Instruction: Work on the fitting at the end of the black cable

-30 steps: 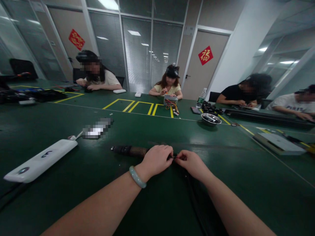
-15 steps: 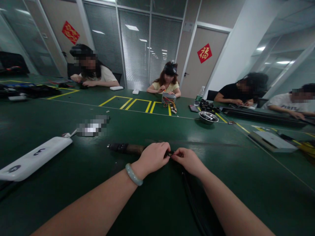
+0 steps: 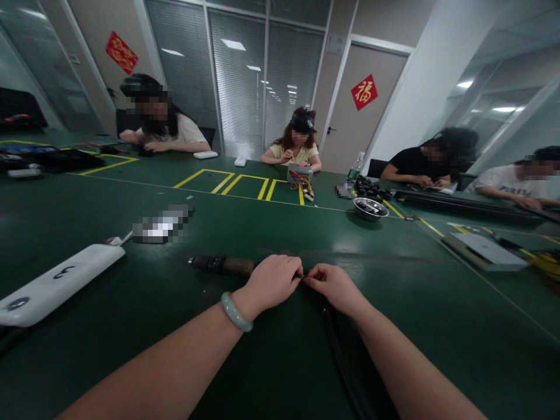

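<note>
A fishing rod (image 3: 236,266) with a black seat and a brown grip lies crosswise on the green table, its silver end pointing left. My left hand (image 3: 275,280), a pale green bangle at its wrist, is closed over the rod's right part and hides it. Close beside its fingertips, my right hand (image 3: 335,286) is pinched, thumb against fingers. Something small and dark sits between the two sets of fingertips, too small to make out. Below my right hand, a long black strip-like thing (image 3: 339,350) runs toward me along the table.
A white power strip (image 3: 65,283) marked 3 lies at left, near a blurred-out phone-like thing (image 3: 161,224). Farther back are a metal bowl (image 3: 371,208) of small parts, a grey box with wires (image 3: 300,173) and a bottle (image 3: 356,166). At right lies a flat grey box (image 3: 485,252). Several people sit around.
The view has shifted slightly. My hands stay together at the same spot, with only tiny movement at the fingertips.
</note>
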`<state>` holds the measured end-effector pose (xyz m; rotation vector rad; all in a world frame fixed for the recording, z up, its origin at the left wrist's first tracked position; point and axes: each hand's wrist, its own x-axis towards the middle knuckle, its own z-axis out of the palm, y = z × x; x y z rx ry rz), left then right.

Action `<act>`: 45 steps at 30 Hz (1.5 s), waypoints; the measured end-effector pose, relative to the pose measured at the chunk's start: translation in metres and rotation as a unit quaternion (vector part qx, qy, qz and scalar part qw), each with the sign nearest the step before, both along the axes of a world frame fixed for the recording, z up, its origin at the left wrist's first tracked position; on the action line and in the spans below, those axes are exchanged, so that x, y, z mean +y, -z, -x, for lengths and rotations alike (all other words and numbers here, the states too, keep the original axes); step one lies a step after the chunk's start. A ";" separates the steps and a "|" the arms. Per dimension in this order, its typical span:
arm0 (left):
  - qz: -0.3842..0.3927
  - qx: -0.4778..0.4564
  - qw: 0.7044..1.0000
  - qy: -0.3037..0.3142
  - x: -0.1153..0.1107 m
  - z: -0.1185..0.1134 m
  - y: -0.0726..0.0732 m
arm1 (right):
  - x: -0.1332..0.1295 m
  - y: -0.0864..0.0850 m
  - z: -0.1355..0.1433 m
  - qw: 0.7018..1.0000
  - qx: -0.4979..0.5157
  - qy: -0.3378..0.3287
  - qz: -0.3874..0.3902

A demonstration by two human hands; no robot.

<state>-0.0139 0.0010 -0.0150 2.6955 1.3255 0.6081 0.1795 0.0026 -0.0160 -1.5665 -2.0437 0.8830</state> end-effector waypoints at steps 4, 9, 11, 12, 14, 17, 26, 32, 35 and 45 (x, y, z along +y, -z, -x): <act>0.003 -0.001 1.000 0.002 0.001 0.000 0.001 | 0.002 0.002 -0.001 1.000 -0.001 -0.002 0.002; -0.002 0.005 1.000 -0.014 0.001 -0.001 0.001 | 0.003 0.005 -0.001 1.000 0.004 -0.002 0.003; -0.002 0.004 1.000 -0.020 0.001 -0.002 0.001 | 0.002 0.004 -0.001 1.000 0.003 -0.001 0.006; -0.002 0.003 1.000 -0.023 0.001 -0.002 0.000 | 0.002 0.004 -0.001 1.000 0.002 -0.001 0.005; -0.002 0.004 1.000 -0.023 0.000 -0.002 0.000 | 0.001 0.004 -0.001 1.000 0.003 -0.002 0.003; -0.005 0.003 1.000 -0.019 0.000 -0.001 0.002 | 0.001 0.005 -0.002 1.000 0.002 -0.002 -0.001; -0.011 0.014 1.000 -0.020 -0.005 -0.001 -0.001 | -0.002 0.006 -0.001 1.000 -0.005 0.002 -0.007; -0.018 0.014 1.000 -0.015 -0.006 0.001 0.000 | -0.002 0.007 0.000 1.000 -0.014 0.004 -0.013; -0.025 0.013 1.000 -0.012 -0.004 0.002 0.002 | -0.002 0.007 0.000 1.000 -0.019 0.009 -0.012; -0.019 0.000 1.000 -0.014 -0.004 0.000 0.002 | -0.004 0.004 0.001 1.000 -0.010 0.016 -0.009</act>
